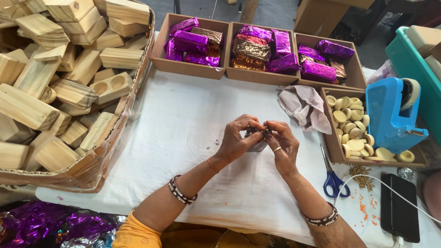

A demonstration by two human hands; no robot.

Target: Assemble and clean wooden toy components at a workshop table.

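Both the left hand [236,140] and right hand [282,147] are pinching a small foil-wrapped block [257,138] between their fingers, held centrally above the bench [183,119].

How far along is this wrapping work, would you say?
Done: three cardboard trays at the back hold foil-wrapped blocks in purple and bronze. In hand: the left hand and right hand pinch a small foil-covered piece between them over the white cloth. Left: a big box of bare wooden blocks, so much seems to remain.
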